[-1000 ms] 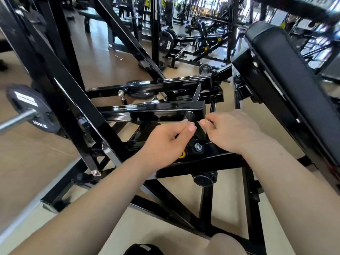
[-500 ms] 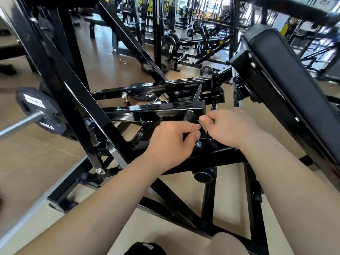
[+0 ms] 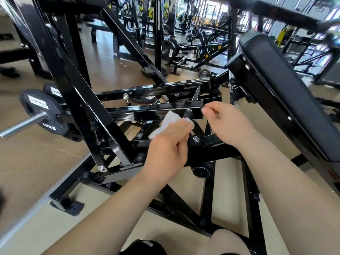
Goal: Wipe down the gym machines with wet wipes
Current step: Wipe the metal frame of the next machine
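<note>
Gripping what, left side? (partner, logging)

Me: My left hand (image 3: 166, 150) pinches a crumpled white wet wipe (image 3: 166, 122), centre of frame. Wipe sits against the short black threaded pin (image 3: 188, 114) that sticks out just under the glossy black steel crossbar (image 3: 147, 112).

Partner: Right side?

Me: My right hand (image 3: 228, 126) is just right of the pin, not touching it. Fingers loosely curled, thumb near forefinger, nothing visible in them.

Partner: Surroundings?

Me: Long black padded bench (image 3: 285, 92) slants down the right of the frame. Round black weight plate marked 10KG (image 3: 40, 111) on a silver steel sleeve (image 3: 22, 124), left edge. Tan floor (image 3: 110, 70) runs to the top of the frame, where more black machines stand.
</note>
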`<state>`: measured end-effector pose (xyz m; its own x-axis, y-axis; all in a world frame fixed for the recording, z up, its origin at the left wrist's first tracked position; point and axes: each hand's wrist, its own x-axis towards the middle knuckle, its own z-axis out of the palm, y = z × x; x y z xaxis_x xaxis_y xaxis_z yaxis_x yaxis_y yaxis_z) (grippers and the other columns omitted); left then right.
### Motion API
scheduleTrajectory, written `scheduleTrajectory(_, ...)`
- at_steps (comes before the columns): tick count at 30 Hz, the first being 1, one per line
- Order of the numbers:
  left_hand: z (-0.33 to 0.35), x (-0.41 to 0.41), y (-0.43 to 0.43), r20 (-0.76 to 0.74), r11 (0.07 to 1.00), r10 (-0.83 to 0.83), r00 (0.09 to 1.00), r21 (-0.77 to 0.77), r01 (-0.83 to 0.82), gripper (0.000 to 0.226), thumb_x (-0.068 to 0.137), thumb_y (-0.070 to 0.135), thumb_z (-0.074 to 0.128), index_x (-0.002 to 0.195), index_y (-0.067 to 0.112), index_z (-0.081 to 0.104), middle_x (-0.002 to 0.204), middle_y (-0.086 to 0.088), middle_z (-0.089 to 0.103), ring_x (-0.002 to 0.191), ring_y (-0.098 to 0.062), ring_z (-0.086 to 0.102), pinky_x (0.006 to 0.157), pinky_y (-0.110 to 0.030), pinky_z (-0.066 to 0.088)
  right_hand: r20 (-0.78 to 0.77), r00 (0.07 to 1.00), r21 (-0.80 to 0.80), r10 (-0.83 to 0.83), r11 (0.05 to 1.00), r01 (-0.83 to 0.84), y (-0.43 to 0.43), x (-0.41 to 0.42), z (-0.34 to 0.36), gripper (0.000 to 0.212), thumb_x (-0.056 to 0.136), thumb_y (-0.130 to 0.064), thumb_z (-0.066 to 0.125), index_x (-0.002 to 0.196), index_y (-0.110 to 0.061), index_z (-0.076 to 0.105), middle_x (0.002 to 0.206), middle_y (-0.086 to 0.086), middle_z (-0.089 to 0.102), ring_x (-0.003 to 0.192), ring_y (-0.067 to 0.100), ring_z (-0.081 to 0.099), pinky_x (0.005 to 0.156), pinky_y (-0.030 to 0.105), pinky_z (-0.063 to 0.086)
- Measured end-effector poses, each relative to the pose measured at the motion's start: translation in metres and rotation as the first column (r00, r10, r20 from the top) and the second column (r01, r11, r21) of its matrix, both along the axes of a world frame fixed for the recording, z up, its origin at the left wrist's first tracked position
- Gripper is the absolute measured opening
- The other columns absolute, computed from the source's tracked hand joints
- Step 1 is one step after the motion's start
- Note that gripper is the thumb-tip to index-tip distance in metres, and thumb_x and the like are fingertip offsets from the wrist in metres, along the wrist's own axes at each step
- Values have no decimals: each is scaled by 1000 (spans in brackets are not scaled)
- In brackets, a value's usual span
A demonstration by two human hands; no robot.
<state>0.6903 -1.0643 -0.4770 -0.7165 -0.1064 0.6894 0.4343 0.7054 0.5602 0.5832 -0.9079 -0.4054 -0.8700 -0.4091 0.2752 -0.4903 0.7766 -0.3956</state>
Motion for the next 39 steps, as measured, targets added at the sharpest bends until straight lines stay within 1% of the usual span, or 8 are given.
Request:
scheduleTrajectory(4,21,-23,-10,46,987,79,996,135,-85,24,97,6,65,110,19,81,95,9,78,89,2,69,81,-20,57,-255,962,-137,-96,989,63,2,17,3,38,109,-35,37,74,-27,50,66,-5,51,65,18,50,57,35,40)
scheduleTrajectory(8,39,-18,31,-85,971,-33,996,231,52,32,95,-2,62,117,15,78,105,9,77,97,0,71,88,-24,57,-186,960,-303,-209,942,146,19,41,-19,41,112,-40,32,139,-26,58,134,-11,63,126,9,54,99,32,44)
scheduleTrajectory(14,19,-14,62,91,973,-197,976,139,184,33,102,3,50,129,10,68,89,6,70,73,1,57,70,-4,39,87,996,-514,-34,855,74,48,66,-36,61,108,-53,15,155,-27,45,147,-26,40,136,-17,32,108,-1,20)
scheduleTrajectory(22,43,-32,63,474,910,-401,784,301,283,54,97,20,38,148,38,44,129,-1,63,105,-20,65,85,-31,49,6,998,-474,-63,878,59,51,58,-55,60,108,-50,15,158,-28,38,155,-25,35,143,-12,27,118,11,19)
scheduleTrajectory(25,30,-4,67,429,916,-384,818,289,279,53,106,20,42,157,36,36,156,11,45,144,2,36,114,-17,28,5,998,-455,-57,889,53,53,58,-55,60,108,-51,14,159,-29,37,162,-16,36,148,-7,27,119,12,19)
scheduleTrajectory(28,12,30,72,327,932,-353,876,203,300,58,103,28,40,160,27,30,165,20,21,151,11,8,124,-16,8,31,998,-469,-45,881,55,55,58,-53,60,107,-53,14,158,-34,38,163,-19,36,148,-8,27,118,8,18)
scheduleTrajectory(32,29,-4,66,417,938,-341,842,211,276,51,109,34,38,160,31,31,166,16,25,153,2,17,126,-23,12,96,995,-558,-20,827,70,56,59,-50,57,110,-52,16,156,-34,43,160,-16,42,147,-5,33,125,32,28)
scheduleTrajectory(39,16,29,77,288,940,-326,900,203,276,51,108,32,37,158,25,37,162,2,41,154,-10,25,126,-28,22,94,995,-531,-30,844,75,56,60,-50,52,112,-49,18,157,-34,39,158,-14,46,146,-3,35,124,26,26)
